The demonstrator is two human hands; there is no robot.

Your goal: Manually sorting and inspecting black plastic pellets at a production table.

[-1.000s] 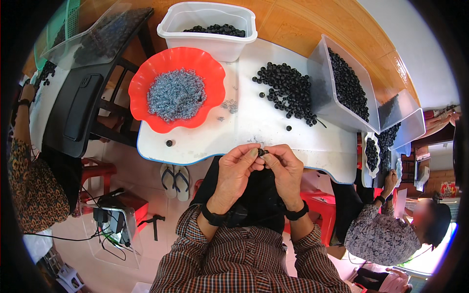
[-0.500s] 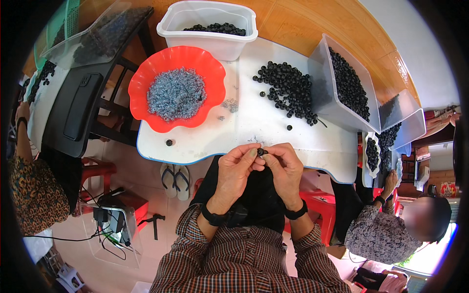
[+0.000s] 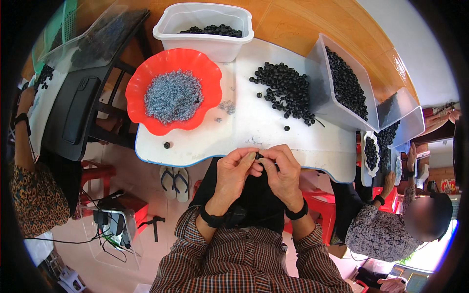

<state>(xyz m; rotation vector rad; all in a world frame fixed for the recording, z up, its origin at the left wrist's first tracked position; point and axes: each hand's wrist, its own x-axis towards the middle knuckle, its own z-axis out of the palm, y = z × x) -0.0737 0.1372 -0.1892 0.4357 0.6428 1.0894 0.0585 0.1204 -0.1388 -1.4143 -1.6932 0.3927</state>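
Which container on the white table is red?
The wavy-edged bowl of small bluish pieces; the tub behind it is white, the box at right cloudy.

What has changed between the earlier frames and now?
The right hand has shifted inward over the black bead, hiding more. At right, a co-worker's other hand has risen into view. The left hand still pinches the bead; red bowl and bead pile are unmoved.

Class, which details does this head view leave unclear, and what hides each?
In the head view:
Small black piece: mostly covered by left hand and right hand.
Clear bits in the red bowl: too small to tell singly.
White tub's bottom: hidden by black pieces and near wall.
Left co-worker: head cut off by the picture's dark rim.
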